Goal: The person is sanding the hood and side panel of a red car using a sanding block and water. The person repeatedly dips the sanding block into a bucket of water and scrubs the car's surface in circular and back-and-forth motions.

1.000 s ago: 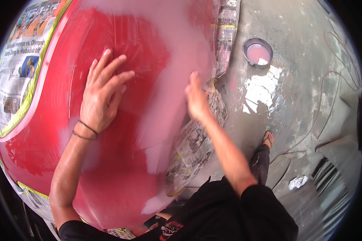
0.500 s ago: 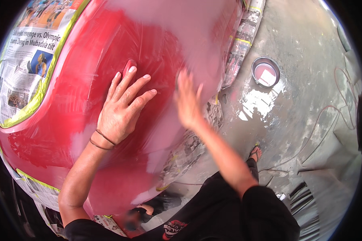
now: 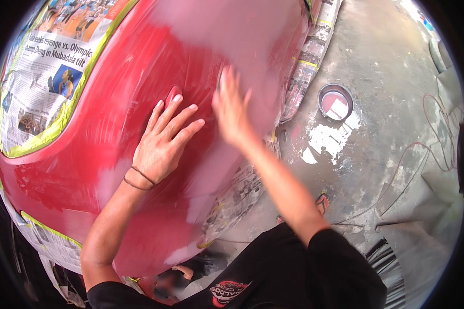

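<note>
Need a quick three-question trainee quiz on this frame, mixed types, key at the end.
1. Multiple choice: thin dark bands circle the wrist of which hand? a) left b) right c) both

2. True or false: the round basin stands on the red panel.

3. Fill in: the newspaper at the picture's upper left is edged with ____ tape.

Key:
1. a, the left hand.
2. False; the round basin stands on the floor, to the right of the red panel.
3. yellow-green
</note>
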`<state>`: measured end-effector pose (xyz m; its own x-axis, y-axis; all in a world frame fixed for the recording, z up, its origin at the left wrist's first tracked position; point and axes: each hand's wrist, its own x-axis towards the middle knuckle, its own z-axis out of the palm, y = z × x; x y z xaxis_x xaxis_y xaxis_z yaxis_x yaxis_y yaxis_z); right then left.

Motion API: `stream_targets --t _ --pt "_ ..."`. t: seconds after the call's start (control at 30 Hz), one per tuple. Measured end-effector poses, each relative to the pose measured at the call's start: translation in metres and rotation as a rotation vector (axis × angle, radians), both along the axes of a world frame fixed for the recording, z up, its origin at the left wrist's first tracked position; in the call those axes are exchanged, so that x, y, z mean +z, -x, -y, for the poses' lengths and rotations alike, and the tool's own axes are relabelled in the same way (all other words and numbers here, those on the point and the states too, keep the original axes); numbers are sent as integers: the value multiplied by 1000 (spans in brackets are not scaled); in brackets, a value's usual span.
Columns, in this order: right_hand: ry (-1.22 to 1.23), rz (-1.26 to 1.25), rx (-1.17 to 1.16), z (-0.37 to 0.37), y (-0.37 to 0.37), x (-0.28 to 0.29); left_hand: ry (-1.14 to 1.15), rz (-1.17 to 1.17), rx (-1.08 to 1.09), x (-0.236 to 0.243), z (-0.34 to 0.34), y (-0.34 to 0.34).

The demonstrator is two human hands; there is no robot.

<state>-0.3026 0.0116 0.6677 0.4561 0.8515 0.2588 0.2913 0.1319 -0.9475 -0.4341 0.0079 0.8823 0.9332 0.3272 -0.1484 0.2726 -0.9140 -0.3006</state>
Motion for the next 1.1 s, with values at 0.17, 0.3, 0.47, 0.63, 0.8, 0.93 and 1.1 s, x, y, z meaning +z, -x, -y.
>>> stream_targets --t 0.17,0.3,0.47,0.63,0.8,0.93,1.1 --pt "229 173 321 99 82 -59 16 -27 12 6 7 0" --pt "100 -346 -7 -45 -62 -86 -4 -26 -26 8 2 -8" --pt "118 -331 -3 -12 -31 -77 11 -28 -24 4 0 -8" --pt "229 -115 201 92 74 -88 24 -41 3 6 5 -3" --pt "74 -500 63 -65 -111 -130 13 -47 -12 8 2 -9" --pt "47 -519 -25 -76 -94 -155 -5 -70 -12 7 -2 -18" --pt "228 -200 156 83 65 -85 0 -79 32 4 5 -5"
